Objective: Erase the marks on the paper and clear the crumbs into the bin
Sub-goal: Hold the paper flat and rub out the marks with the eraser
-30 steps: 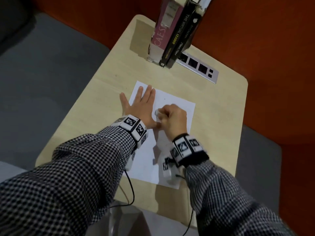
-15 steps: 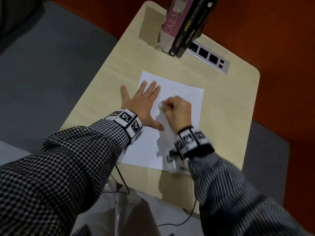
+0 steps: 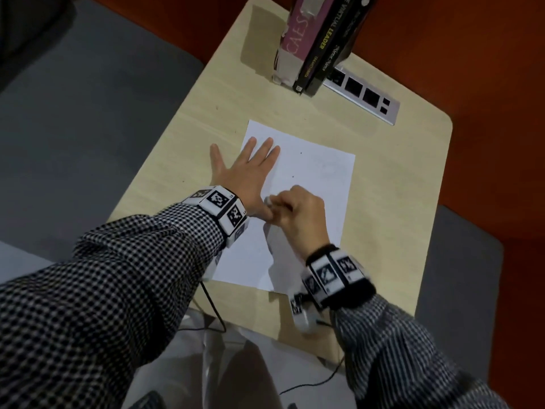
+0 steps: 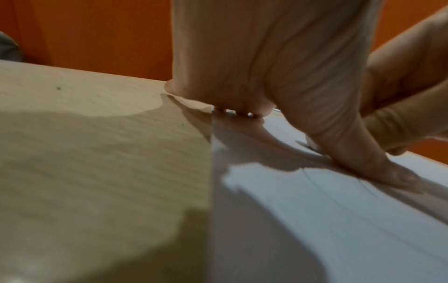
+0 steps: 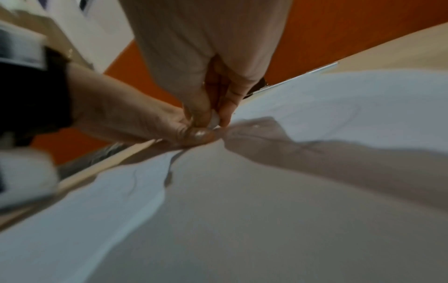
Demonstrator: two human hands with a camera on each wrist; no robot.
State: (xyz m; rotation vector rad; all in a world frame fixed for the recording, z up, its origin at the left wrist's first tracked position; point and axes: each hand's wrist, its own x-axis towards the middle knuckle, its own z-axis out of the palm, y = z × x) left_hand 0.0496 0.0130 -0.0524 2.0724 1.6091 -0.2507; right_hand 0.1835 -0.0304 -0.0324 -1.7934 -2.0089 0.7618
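Note:
A white sheet of paper (image 3: 318, 178) lies on the light wooden table (image 3: 182, 137). My left hand (image 3: 244, 172) lies flat on its left part, fingers straight and spread, thumb stretched toward the right hand. My right hand (image 3: 295, 214) pinches a small white eraser (image 3: 269, 201) against the paper beside that thumb; the eraser (image 5: 214, 119) shows between the fingertips in the right wrist view. Faint pencil lines (image 5: 349, 122) remain on the sheet, and thin ones (image 4: 322, 189) run near the left thumb. Two dark specks (image 3: 301, 153) sit on the paper's far part.
Several books (image 3: 318, 39) stand upright at the table's far edge, next to a grey socket strip (image 3: 362, 95). An orange wall (image 3: 472, 54) rises behind. Grey floor (image 3: 73, 113) lies to the left. Cables (image 3: 215, 308) hang over the near edge. No bin is in view.
My right hand with the eraser has slid back toward me along the paper, ending beside the left thumb. The left hand has stayed flat on the sheet.

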